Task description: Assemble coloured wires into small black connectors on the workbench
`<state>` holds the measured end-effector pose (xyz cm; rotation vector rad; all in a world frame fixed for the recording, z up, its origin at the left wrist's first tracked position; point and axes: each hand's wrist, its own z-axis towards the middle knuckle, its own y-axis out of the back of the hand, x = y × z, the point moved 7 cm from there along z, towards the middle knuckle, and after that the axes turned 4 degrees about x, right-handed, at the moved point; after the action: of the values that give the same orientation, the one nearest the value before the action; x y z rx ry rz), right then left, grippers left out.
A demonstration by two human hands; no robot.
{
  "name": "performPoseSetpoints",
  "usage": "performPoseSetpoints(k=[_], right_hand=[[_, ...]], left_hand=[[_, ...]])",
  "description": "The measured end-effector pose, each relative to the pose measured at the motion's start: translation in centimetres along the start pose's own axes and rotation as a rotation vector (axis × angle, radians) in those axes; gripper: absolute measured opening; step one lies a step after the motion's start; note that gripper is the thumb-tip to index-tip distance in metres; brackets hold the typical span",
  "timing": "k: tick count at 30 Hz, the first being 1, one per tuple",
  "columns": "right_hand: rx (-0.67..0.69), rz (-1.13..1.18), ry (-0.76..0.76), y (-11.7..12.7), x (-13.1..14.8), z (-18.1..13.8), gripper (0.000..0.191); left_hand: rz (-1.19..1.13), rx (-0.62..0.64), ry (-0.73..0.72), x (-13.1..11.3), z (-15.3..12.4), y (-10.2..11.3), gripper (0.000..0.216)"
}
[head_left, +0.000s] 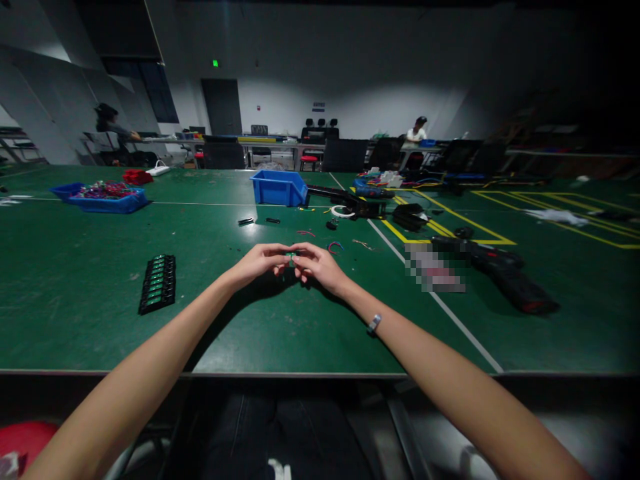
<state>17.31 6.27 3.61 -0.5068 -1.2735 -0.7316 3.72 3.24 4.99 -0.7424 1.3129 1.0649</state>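
Observation:
Fingertips of my left hand (264, 260) and my right hand (316, 264) meet above the green table, pinching a small green circuit board (291, 255) between them. Most of the board is covered by my fingers, so its full shape is hidden. To the left lies a black holder (157, 283) with a row of green boards set in it. Beyond my hands, two small dark strips (259, 221) rest on the tabletop. Short red and blue wires (335, 247) are scattered just past my right hand.
A blue bin (279, 188) stands ahead, and a blue tray (110, 200) of coloured wires sits at far left. Black power tools (500, 267) lie at right near yellow floor-like tape lines (465, 217). Two people (416, 133) sit at tables in the background.

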Motion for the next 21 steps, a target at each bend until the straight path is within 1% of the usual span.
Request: performPoseSetpoints(k=[7, 16, 21], right_hand=[[0.019, 0.014, -0.031, -0.2, -0.2, 0.0, 0.042], [0.040, -0.027, -0.042, -0.3, 0.0, -0.1, 0.045], [0.044, -0.045, -0.041, -0.4, 0.2, -0.2, 0.046]], left_hand=[[-0.002, -0.003, 0.024, -0.6, -0.3, -0.3, 0.045], [-0.098, -0.004, 0.053, 0.6, -0.1, -0.1, 0.046], [-0.136, -0.001, 0.069, 0.8, 0.0, -0.2, 0.044]])
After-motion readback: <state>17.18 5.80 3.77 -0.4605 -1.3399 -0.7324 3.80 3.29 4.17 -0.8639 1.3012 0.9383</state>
